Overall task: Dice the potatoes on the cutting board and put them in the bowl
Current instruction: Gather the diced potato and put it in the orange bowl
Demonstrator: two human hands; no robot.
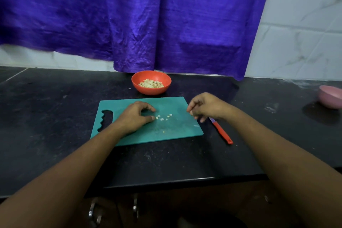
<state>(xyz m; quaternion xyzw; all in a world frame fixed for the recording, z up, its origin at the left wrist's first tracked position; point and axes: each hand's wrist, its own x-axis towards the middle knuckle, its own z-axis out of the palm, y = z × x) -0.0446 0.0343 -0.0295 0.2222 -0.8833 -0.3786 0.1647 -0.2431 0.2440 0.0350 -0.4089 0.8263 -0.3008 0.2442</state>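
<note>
A teal cutting board [175,131] lies on the black counter. A few small potato dice [162,117] are scattered near its middle. My left hand [134,116] rests on the board just left of them, fingers curved in a C with nothing held, thumb tip touching the nearest bits. My right hand [207,106] hovers over the board's right edge, fingers loosely curled and empty. Behind the board stands a red bowl [151,90] holding a heap of diced potato [150,83].
A knife with a red handle [222,132] lies on the black counter [55,116] right of the board, its blade partly under my right wrist. A pink bowl [331,96] sits at the far right. A purple curtain [148,24] hangs behind. The counter's front edge is near me.
</note>
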